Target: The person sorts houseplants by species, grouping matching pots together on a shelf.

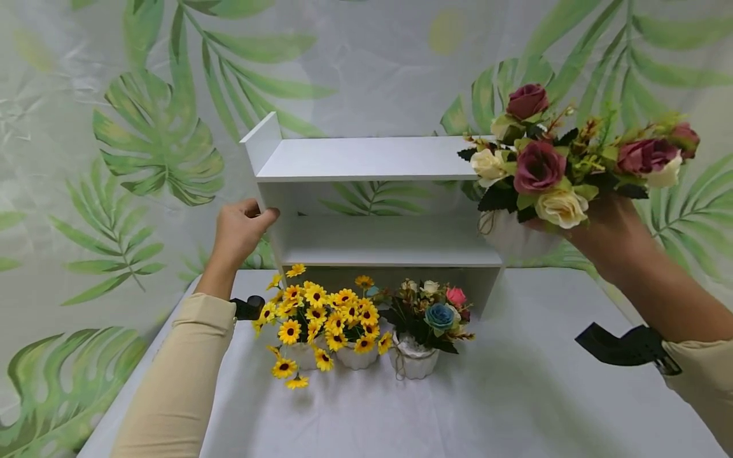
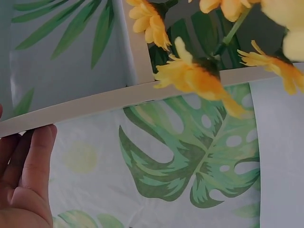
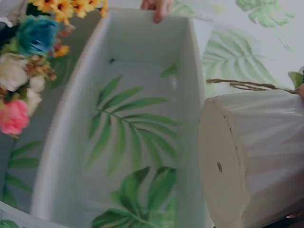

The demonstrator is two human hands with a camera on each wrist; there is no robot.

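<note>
A white shelf unit [image 1: 378,240] stands at the back of the table. My left hand [image 1: 239,234] grips the edge of its left side panel, with fingers also seen against that edge in the left wrist view. Raised at the right, my right hand [image 1: 609,238] holds a white flowerpot [image 3: 275,156] of artificial roses [image 1: 539,166], dark red and cream. This pot is beside the shelf's right end, above the table. Its base with a small hole faces the right wrist camera, and the blooms partly hide the shelf's upper right corner.
Before the shelf stand two pots of yellow artificial sunflowers [image 1: 315,315] and a pot with blue, pink and white flowers [image 1: 439,316]. A white cloth covers the table [image 1: 527,388]. Behind hangs a leaf-printed backdrop [image 1: 378,63]. Each wrist wears a black strap.
</note>
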